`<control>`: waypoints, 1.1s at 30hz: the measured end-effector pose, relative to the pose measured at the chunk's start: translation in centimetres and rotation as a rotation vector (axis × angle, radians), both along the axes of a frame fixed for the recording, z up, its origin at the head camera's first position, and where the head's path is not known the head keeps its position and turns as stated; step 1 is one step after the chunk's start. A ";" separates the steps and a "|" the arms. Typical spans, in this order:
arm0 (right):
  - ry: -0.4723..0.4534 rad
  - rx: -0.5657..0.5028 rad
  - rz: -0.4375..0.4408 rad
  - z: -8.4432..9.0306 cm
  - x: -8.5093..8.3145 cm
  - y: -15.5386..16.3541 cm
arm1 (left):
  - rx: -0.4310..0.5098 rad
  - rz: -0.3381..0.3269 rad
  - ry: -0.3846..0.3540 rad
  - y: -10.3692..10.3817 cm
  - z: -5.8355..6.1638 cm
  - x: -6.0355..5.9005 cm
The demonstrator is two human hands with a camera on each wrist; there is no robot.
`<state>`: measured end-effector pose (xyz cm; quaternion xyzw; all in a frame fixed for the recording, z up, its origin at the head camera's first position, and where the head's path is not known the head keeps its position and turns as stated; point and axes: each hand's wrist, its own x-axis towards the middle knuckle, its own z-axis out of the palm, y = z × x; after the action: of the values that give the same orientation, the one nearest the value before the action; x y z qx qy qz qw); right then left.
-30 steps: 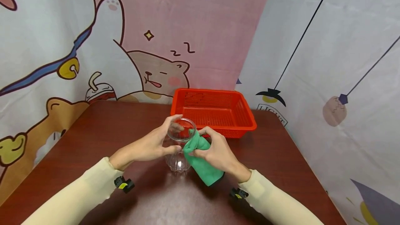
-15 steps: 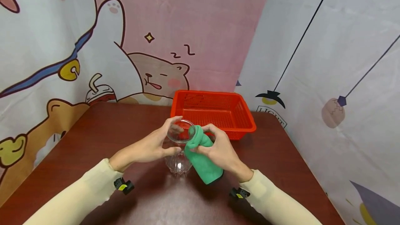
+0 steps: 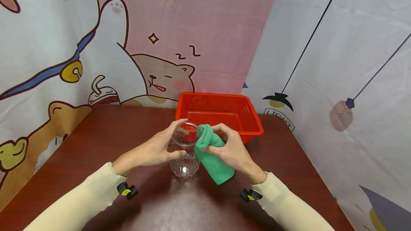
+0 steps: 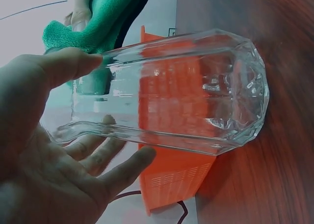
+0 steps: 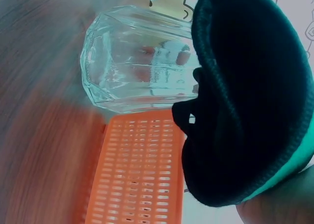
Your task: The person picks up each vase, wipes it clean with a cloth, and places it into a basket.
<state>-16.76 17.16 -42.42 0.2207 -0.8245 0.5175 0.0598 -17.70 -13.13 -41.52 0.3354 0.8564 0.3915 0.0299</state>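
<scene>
A clear glass vase (image 3: pixel 184 168) with a faceted base stands upright on the table in the head view. My left hand (image 3: pixel 157 149) grips it around the upper part, thumb on the near side and fingers behind. In the left wrist view the vase (image 4: pixel 181 96) appears sideways, its mouth towards the palm. My right hand (image 3: pixel 234 150) pinches a green cloth (image 3: pixel 215 165) just right of the vase's rim; whether the cloth touches the glass I cannot tell. The cloth's dark-edged folds (image 5: pixel 255 86) fill much of the right wrist view and hide most of the right hand.
Behind the vase and hands, a red perforated plastic basket (image 3: pixel 253 120) sits near the back of the dark brown table (image 3: pixel 128 120). A printed cartoon cloth wall (image 3: pixel 221 38) closes off the back and sides.
My right hand has shifted to the right with the green cloth, drawing it a little away from the vase. The left hand and the vase stay in place.
</scene>
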 end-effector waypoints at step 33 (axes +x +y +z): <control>-0.024 -0.010 -0.023 -1.7 -0.2 2.1 | -0.028 0.320 0.209 1.8 -0.8 1.4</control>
<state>-16.98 19.26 -44.07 0.2046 -0.8251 0.5235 0.0570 -16.27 -11.34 -42.28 0.2330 0.9026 0.3426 -0.1171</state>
